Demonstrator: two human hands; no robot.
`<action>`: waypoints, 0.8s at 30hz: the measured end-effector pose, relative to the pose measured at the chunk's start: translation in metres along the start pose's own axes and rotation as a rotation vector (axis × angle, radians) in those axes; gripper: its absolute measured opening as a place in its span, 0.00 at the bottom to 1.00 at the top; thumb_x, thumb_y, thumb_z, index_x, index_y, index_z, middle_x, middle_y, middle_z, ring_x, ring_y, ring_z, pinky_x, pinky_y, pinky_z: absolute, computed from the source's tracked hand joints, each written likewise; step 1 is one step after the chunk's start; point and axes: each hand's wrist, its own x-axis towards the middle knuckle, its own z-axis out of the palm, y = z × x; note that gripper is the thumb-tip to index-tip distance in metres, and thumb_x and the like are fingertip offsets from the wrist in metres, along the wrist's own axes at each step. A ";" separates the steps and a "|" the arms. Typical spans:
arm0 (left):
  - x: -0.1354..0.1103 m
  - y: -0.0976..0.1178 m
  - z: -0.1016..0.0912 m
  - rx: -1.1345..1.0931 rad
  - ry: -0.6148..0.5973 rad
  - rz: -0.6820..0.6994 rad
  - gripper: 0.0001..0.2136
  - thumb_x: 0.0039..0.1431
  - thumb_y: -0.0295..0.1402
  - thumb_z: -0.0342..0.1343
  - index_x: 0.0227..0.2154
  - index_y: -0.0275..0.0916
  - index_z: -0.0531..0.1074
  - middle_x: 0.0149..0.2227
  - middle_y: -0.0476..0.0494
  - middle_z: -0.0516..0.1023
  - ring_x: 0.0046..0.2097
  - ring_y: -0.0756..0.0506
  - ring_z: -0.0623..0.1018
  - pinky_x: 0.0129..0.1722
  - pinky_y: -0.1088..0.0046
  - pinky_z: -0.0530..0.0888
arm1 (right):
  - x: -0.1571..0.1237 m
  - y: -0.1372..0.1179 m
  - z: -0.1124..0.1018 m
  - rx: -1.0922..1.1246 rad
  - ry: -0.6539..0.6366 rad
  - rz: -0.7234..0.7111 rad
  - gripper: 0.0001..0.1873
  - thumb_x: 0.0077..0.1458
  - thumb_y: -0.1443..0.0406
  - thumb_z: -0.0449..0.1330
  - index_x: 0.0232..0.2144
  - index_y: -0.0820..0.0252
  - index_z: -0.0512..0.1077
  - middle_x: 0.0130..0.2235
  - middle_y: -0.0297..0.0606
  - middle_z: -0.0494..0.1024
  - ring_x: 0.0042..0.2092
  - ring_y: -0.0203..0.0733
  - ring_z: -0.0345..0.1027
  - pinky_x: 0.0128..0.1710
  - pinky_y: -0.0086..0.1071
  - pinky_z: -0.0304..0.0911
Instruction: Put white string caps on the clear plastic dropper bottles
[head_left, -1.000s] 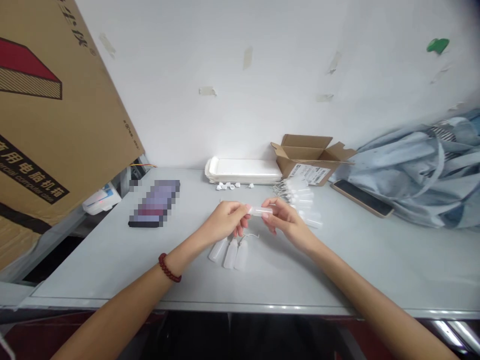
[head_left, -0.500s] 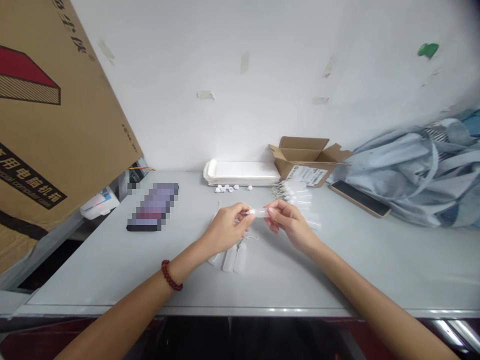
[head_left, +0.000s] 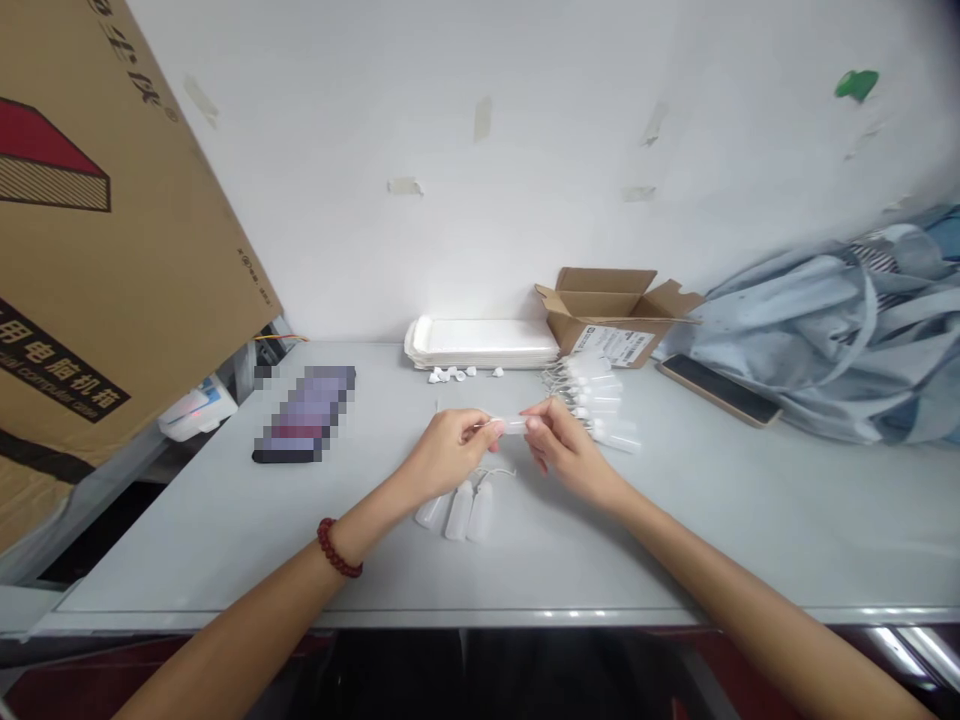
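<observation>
Between my two hands is a small translucent plastic bottle (head_left: 514, 425), held level above the table. My left hand (head_left: 454, 450) is closed round its capped end, so the cap is hidden by the fingers. At the other end, the fingertips of my right hand (head_left: 564, 445) pinch the bottle. Below my left hand lie several similar bottles (head_left: 459, 512) with thin pale cords. More corded bottles (head_left: 596, 395) lie in a fanned pile behind my right hand. Several small white caps (head_left: 450, 374) rest farther back on the table.
A stack of white flat packs (head_left: 487, 343) stands against the wall beside an open cardboard box (head_left: 604, 310). On the right are a phone (head_left: 720, 390) and a pale blue cloth bag (head_left: 810, 340). A blurred-out dark device (head_left: 306, 412) and a big carton (head_left: 135, 230) occupy the left.
My left fingers have closed farther over the bottle's capped end. My right hand has shifted slightly left. The view has moved a little; the things on the table stay put.
</observation>
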 end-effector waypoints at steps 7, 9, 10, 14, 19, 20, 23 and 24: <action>-0.005 0.003 0.005 0.066 0.077 0.088 0.15 0.58 0.40 0.49 0.21 0.35 0.69 0.20 0.52 0.64 0.24 0.53 0.61 0.24 0.77 0.58 | 0.004 -0.011 0.000 0.204 -0.031 0.137 0.20 0.55 0.46 0.51 0.29 0.55 0.57 0.20 0.23 0.49 0.19 0.32 0.48 0.17 0.29 0.55; -0.006 0.005 0.005 -0.028 0.055 0.048 0.15 0.58 0.41 0.50 0.23 0.35 0.70 0.21 0.51 0.66 0.24 0.53 0.63 0.24 0.77 0.59 | 0.004 -0.013 0.000 0.201 -0.025 0.132 0.20 0.56 0.46 0.51 0.29 0.55 0.57 0.21 0.24 0.51 0.20 0.32 0.50 0.19 0.29 0.55; -0.005 0.005 0.005 -0.089 0.035 0.021 0.16 0.57 0.42 0.50 0.23 0.35 0.70 0.21 0.51 0.67 0.23 0.53 0.63 0.23 0.77 0.60 | 0.003 -0.014 0.000 0.173 -0.020 0.108 0.19 0.56 0.47 0.51 0.30 0.55 0.58 0.21 0.24 0.52 0.20 0.33 0.51 0.20 0.30 0.56; 0.000 0.005 0.003 -0.330 -0.034 -0.097 0.16 0.58 0.41 0.50 0.23 0.33 0.70 0.22 0.48 0.70 0.22 0.54 0.64 0.22 0.77 0.61 | 0.000 -0.014 0.000 -0.145 0.015 -0.083 0.13 0.58 0.54 0.52 0.39 0.55 0.64 0.24 0.31 0.65 0.25 0.37 0.59 0.27 0.32 0.56; 0.003 0.004 -0.002 -0.450 -0.121 -0.213 0.19 0.58 0.45 0.49 0.26 0.32 0.72 0.22 0.48 0.69 0.20 0.55 0.63 0.19 0.78 0.57 | -0.002 -0.013 -0.001 -0.397 0.067 -0.266 0.11 0.60 0.58 0.50 0.41 0.55 0.68 0.37 0.41 0.73 0.32 0.42 0.64 0.31 0.35 0.57; 0.002 0.004 -0.003 -0.441 -0.142 -0.196 0.19 0.58 0.46 0.50 0.25 0.32 0.72 0.21 0.48 0.68 0.20 0.55 0.63 0.19 0.79 0.57 | -0.003 -0.012 -0.002 -0.414 0.069 -0.272 0.11 0.60 0.58 0.50 0.41 0.54 0.68 0.37 0.41 0.74 0.32 0.42 0.64 0.32 0.35 0.57; 0.000 0.003 -0.006 -0.401 -0.192 -0.134 0.20 0.57 0.48 0.51 0.22 0.33 0.69 0.21 0.49 0.67 0.20 0.56 0.61 0.19 0.78 0.58 | -0.004 -0.013 -0.003 -0.432 0.066 -0.265 0.11 0.60 0.57 0.50 0.39 0.55 0.69 0.33 0.40 0.73 0.30 0.42 0.63 0.31 0.34 0.56; 0.000 0.002 -0.006 -0.382 -0.196 -0.118 0.20 0.57 0.48 0.51 0.22 0.34 0.68 0.20 0.50 0.66 0.20 0.55 0.61 0.19 0.78 0.59 | -0.004 -0.013 -0.003 -0.426 0.066 -0.258 0.11 0.60 0.57 0.50 0.38 0.55 0.69 0.31 0.39 0.73 0.29 0.42 0.62 0.31 0.34 0.56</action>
